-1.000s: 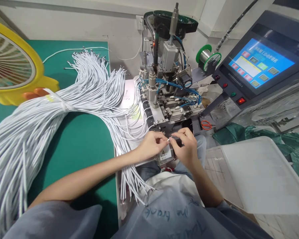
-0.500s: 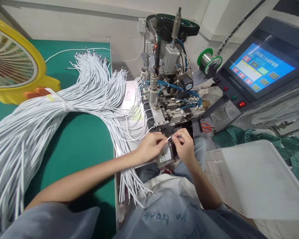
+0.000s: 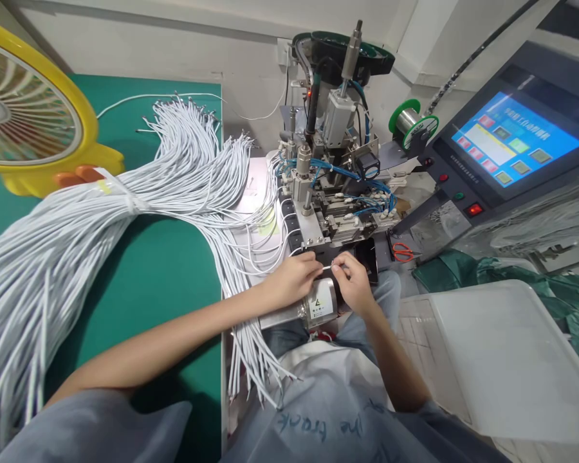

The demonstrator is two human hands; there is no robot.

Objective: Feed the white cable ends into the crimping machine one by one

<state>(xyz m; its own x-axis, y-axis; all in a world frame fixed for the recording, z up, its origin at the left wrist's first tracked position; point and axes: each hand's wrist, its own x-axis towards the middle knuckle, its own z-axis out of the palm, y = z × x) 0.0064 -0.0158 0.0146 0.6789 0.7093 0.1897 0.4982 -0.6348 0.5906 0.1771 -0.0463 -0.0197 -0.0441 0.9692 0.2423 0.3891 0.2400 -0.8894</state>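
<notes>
Between my two hands runs a short stretch of white cable (image 3: 327,267), in front of the bench machine (image 3: 335,186). My left hand (image 3: 294,278) is closed on the cable, its thumb and fingers pinched together. At the cable's end, my right hand (image 3: 352,281) pinches with thumb and forefinger; the tip itself is hidden. Other white cables curve from the machine's left side toward a large tied bundle of white cables (image 3: 183,193). Just below my hands is a metal part with a white warning label (image 3: 321,299).
A yellow fan (image 3: 84,138) stands on the green table (image 3: 174,276) at left. On the right are a control screen (image 3: 516,138), a solder wire spool (image 3: 408,121), orange-handled scissors (image 3: 402,251) and a pale plastic bin lid or tray (image 3: 506,354).
The cable piece between my hands has gone from slanted to nearly level. Both hands have shifted only slightly, and the whole view has moved a little to the right.
</notes>
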